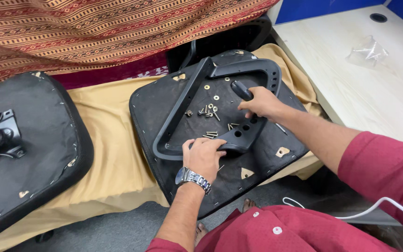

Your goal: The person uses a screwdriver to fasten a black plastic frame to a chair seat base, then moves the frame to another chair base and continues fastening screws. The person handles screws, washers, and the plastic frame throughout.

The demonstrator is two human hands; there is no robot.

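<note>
An upturned black chair seat [155, 112] lies on a tan cloth, with a black plastic armrest frame [183, 100] resting on its underside. My left hand [204, 156], with a metal watch on the wrist, presses on the near end of the armrest. My right hand [262, 103] is closed around the black handle of a tool [241, 89], held over the armrest's bracket with its row of holes [246, 128]. Several loose screws and washers [209, 112] lie on the seat inside the frame.
A second upturned black seat with a metal mechanism [5, 135] lies at the left. A patterned red and orange cloth [94, 32] covers the back. A pale desk [364, 88] with a crumpled clear plastic bag [367, 51] stands at the right. A white cable [374, 207] runs near my lap.
</note>
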